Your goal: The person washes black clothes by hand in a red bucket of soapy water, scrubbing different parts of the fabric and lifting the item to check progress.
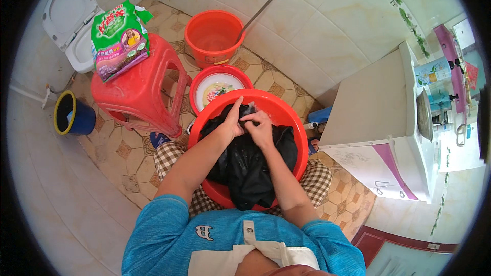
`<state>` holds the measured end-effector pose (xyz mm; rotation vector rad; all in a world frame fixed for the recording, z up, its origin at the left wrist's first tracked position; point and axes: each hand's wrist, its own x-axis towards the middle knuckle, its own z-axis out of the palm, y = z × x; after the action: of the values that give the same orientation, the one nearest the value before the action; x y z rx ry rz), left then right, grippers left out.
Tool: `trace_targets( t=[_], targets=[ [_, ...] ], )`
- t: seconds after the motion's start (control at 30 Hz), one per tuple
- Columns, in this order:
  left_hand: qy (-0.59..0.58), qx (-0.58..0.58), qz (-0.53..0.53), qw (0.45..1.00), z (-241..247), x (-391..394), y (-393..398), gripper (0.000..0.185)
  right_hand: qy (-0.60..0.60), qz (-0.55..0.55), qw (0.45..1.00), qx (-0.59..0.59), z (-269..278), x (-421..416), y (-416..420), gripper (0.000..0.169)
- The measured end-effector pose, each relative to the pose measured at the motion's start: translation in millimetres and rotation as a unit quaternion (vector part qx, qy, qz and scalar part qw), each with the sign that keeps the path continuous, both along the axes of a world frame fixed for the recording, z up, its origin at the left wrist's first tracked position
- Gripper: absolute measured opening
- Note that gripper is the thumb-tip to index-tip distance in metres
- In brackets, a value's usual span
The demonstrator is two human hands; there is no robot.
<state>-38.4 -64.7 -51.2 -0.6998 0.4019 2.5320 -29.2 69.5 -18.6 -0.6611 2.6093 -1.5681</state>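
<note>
A wet black garment (249,168) lies bunched in a large red plastic basin (300,130) in front of me, between my knees. My left hand (233,120) is at the far part of the cloth, thumb raised, with a fold of the cloth against its palm. Close beside it on the right, my right hand (261,125) pinches the same dark cloth between curled fingers. A small greyish patch, perhaps suds, shows just beyond the hands. The fingertips are partly hidden in the folds.
Behind the basin stand a smaller red basin (195,80) and a red bucket (188,34). A green detergent bag (119,42) rests on a red plastic stool (130,96) at left, near a toilet (78,51) and blue bin (84,118). A white cabinet (368,96) is at right.
</note>
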Motion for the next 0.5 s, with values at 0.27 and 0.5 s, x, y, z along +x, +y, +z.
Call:
trace_targets(
  t=[0.27,0.5],
  targets=[
    [0.188,0.034,-0.034,0.981,-36.8,13.5,-7.5,0.036,0.114,0.071,0.991,0.002,81.6,77.5,-61.7,0.024],
    [0.024,0.04,-0.071,0.996,10.9,11.4,11.7,0.032,0.14,-0.174,0.973,0.06,20.7,-5.3,3.8,0.015]
  ],
)
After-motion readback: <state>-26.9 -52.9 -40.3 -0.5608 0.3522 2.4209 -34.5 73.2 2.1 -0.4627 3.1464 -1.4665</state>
